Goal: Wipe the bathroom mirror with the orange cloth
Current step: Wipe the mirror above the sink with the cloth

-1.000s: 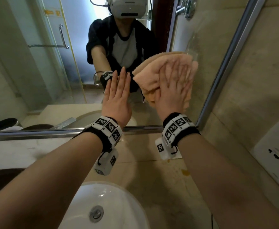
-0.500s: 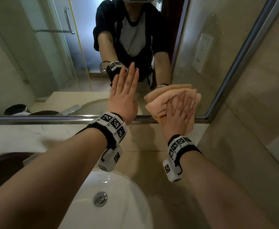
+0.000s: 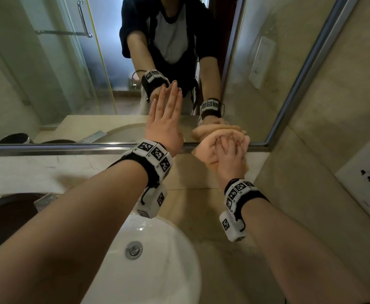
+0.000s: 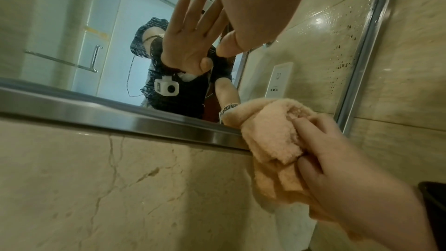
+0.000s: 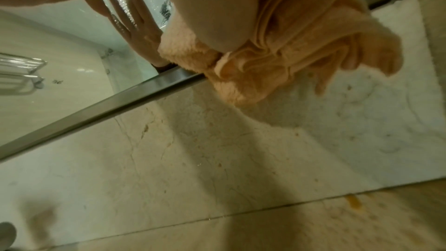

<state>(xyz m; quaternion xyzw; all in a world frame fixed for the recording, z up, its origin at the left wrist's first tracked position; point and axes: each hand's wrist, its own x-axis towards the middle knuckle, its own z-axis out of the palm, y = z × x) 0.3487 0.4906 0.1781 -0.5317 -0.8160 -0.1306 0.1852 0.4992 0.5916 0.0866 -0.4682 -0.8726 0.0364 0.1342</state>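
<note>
- Our right hand [image 3: 230,159] presses the orange cloth [image 3: 208,137] against the mirror [image 3: 48,84] at its lower right corner, the bunched cloth overlapping the bottom metal frame [image 3: 59,148]; grip holding the cloth, fingers spread over it (thumb tucked under, wrist views).
- Our left hand [image 3: 164,121] lies flat on the glass just beside the cloth, fingers straight, grip wide, holding nothing.
- White sink [image 3: 162,260] below our arms.
</note>
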